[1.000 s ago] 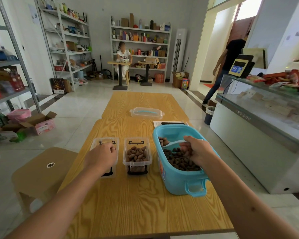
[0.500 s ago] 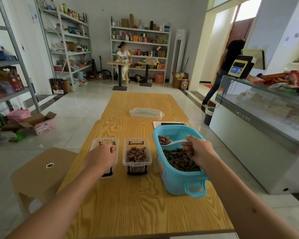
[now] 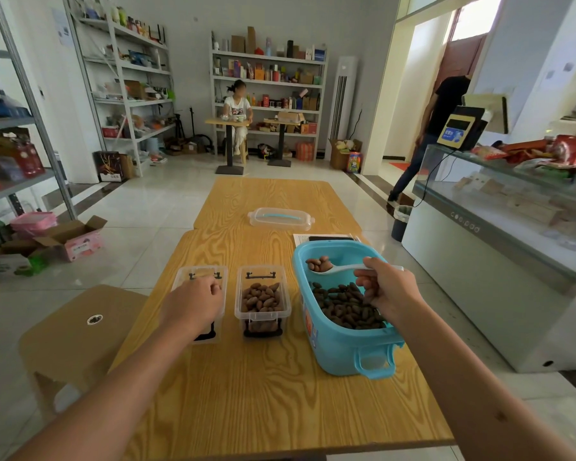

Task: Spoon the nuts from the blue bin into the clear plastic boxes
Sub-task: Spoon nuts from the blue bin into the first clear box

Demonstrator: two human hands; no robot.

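Head view: a wooden desk [image 3: 256, 387] runs up the middle of the frame. At lower centre right stands the blue bin [image 3: 343, 347], its far end near the picture's centre and a handle loop at its near end. Dark nuts [image 3: 343, 306] lie heaped in the bin's near half. The right hand [image 3: 384, 289] reaches in from the lower right and hovers over the bin, its fingers [image 3: 363, 281] curled round the handle of a white spoon [image 3: 338, 268]. The spoon's bowl points left, sits above the bin's far end and carries a few brown nuts.

Just left of the bin is a clear plastic box [image 3: 263, 299] partly filled with brown nuts, black latches showing at its ends. Left of that, just beside it, stands a second clear box [image 3: 202, 277]. The left hand [image 3: 193, 304] lies over this box with its fingers bent down at the rim; it seems to grip the edge, though the hand covers the contact and the box's inside.

Higher up the desk, centre frame, rests a clear lid [image 3: 281, 217] with a blue handle strip. A sheet of paper [image 3: 323, 237] peeks out behind the bin. A brown stool [image 3: 80, 331] stands at lower left
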